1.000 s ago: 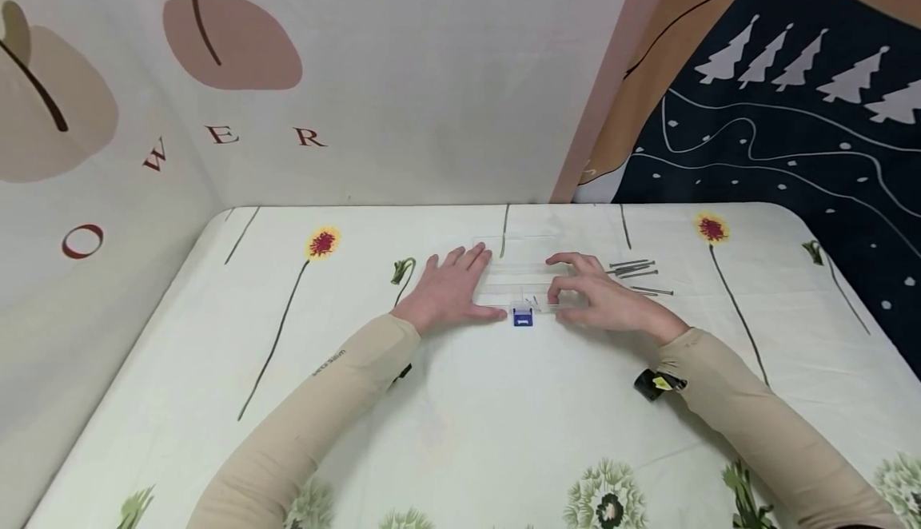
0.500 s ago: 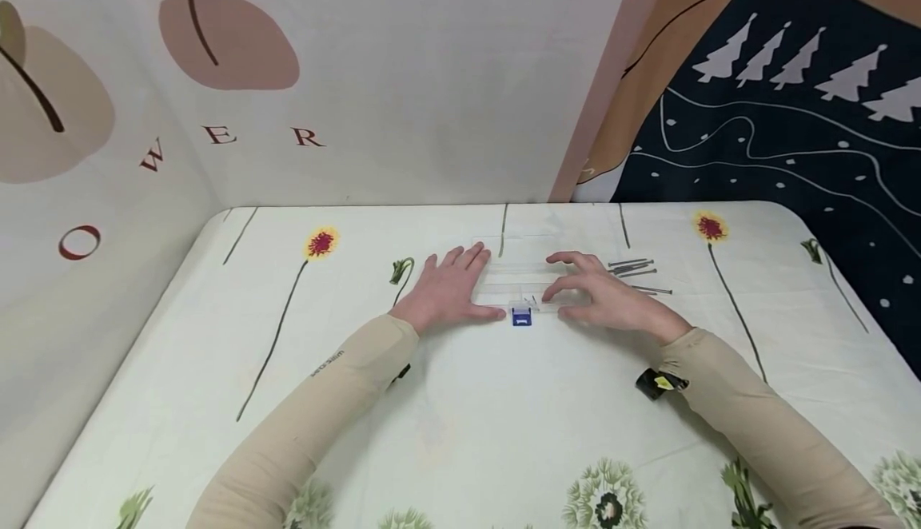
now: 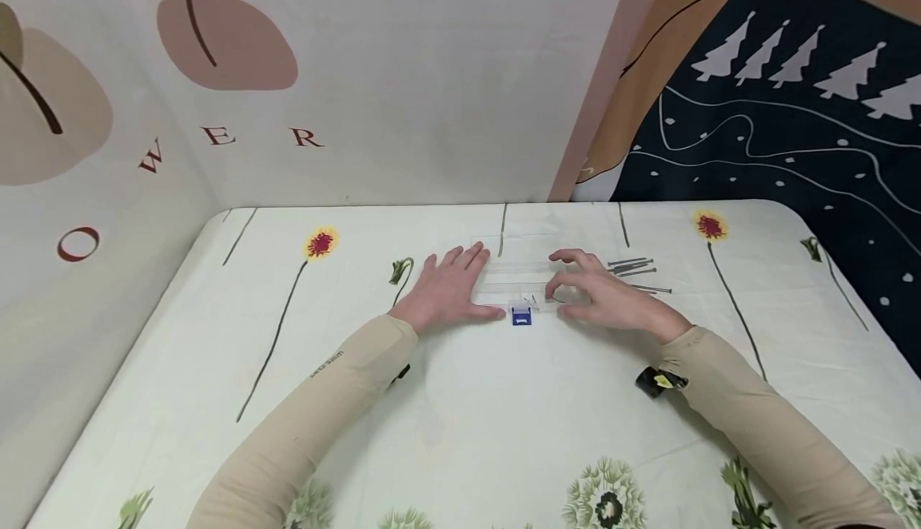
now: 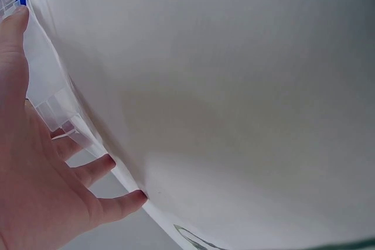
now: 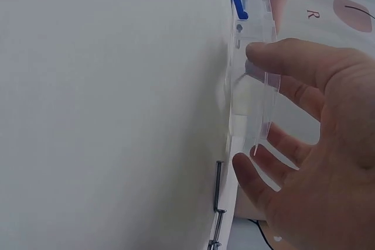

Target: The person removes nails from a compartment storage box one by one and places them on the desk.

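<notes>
A clear plastic compartment box (image 3: 514,278) lies on the table with a blue latch (image 3: 521,316) at its front. My left hand (image 3: 448,289) is spread flat over the box's left end, its thumb along the front edge close to the latch. At the right end, my right hand (image 3: 608,299) is loosely bent, with the thumb (image 5: 272,55) against the outside of the front wall. Its index fingertip shows bluish through the plastic, reaching into the front right compartment, where a thin dark line runs from it. A few small thin pieces (image 3: 531,302) lie beside the latch inside.
Several long grey nails (image 3: 633,267) lie loose on the table just right of the box, behind my right hand. The flower-printed tablecloth (image 3: 460,417) spreads in front. A light printed wall hanging (image 3: 432,113) rises at the table's back edge.
My right index finger has shifted slightly left and then back right over the front right compartment. The left hand and the box hold still.
</notes>
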A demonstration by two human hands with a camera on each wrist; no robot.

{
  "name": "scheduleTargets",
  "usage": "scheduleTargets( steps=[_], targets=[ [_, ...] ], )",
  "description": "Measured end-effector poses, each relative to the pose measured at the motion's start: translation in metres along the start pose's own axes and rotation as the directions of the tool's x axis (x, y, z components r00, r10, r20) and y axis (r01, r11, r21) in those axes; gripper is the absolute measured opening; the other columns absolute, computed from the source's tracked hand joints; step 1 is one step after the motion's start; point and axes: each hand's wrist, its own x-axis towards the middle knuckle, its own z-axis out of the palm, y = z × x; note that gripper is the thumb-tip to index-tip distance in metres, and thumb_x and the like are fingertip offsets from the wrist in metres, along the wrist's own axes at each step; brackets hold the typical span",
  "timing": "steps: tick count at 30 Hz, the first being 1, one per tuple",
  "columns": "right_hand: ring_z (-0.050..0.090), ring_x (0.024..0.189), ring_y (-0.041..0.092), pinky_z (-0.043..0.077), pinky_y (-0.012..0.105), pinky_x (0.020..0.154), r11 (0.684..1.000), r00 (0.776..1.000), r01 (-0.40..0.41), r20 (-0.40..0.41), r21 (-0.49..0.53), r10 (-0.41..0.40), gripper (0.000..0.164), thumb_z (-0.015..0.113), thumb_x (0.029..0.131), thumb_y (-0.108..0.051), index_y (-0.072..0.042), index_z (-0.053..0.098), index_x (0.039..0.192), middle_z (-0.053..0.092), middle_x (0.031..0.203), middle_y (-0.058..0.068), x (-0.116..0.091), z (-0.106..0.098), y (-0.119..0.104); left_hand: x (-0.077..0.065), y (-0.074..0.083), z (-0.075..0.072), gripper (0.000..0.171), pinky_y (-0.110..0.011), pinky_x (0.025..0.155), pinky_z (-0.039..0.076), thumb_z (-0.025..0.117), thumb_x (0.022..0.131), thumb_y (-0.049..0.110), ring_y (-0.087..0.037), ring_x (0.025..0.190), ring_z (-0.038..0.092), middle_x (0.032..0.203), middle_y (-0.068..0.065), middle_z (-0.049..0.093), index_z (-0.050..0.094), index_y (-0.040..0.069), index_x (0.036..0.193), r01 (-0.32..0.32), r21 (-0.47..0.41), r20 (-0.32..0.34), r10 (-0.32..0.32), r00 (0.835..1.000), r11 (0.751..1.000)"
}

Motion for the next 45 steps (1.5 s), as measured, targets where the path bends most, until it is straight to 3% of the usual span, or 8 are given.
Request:
scheduleTargets(
  steps=[9, 20, 29, 45],
  targets=[
    [0.031, 0.130, 0.036, 0.030, 0.056, 0.102, 0.997, 0.998, -0.064, -0.002, 0.034, 0.064, 0.018, 0.073, 0.084, -0.010, -0.016, 0.067, 0.101, 0.034, 0.144, 0.014, -0.005, -0.005, -0.001, 0.001, 0.000, 0.001, 0.104, -0.060, 0.110, 0.016, 0.051, 0.082, 0.075, -0.032, 0.144, 0.015, 0.161, -0.005, 0.011, 0.015, 0.013, 0.156, -0.001, -0.005, 0.001, 0.001, 1.000, 1.000],
    [0.036, 0.125, 0.035, 0.040, 0.049, 0.091, 0.997, 0.997, -0.067, -0.035, 0.047, 0.069, 0.014, 0.071, 0.085, -0.005, -0.013, 0.069, 0.096, 0.039, 0.141, 0.014, -0.011, -0.007, -0.005, 0.000, -0.001, 0.001, 0.104, -0.061, 0.109, 0.016, 0.052, 0.082, 0.075, -0.032, 0.144, 0.015, 0.161, -0.006, 0.012, 0.015, 0.012, 0.156, -0.001, -0.011, -0.013, 0.001, 1.000, 1.000],
    [0.042, 0.122, 0.036, 0.035, 0.052, 0.096, 0.999, 0.994, 0.005, -0.109, 0.042, 0.000, 0.016, 0.068, 0.084, 0.003, -0.012, 0.066, 0.087, 0.045, 0.133, 0.017, -0.014, -0.004, -0.002, 0.000, 0.000, 0.001, 0.104, -0.061, 0.109, 0.017, 0.051, 0.082, 0.075, -0.033, 0.144, 0.015, 0.161, -0.006, 0.010, 0.014, 0.012, 0.156, -0.007, -0.001, -0.009, 0.007, 1.000, 1.000],
    [0.048, 0.116, 0.034, 0.043, 0.048, 0.089, 0.996, 0.991, -0.063, -0.114, 0.058, 0.069, 0.012, 0.067, 0.087, 0.002, -0.010, 0.063, 0.087, 0.048, 0.129, 0.016, -0.017, -0.011, 0.005, -0.001, 0.000, 0.001, 0.104, -0.061, 0.109, 0.016, 0.051, 0.082, 0.075, -0.032, 0.144, 0.015, 0.161, -0.006, 0.010, 0.014, 0.012, 0.156, -0.010, -0.011, -0.009, 0.010, 1.000, 1.000]
  ],
)
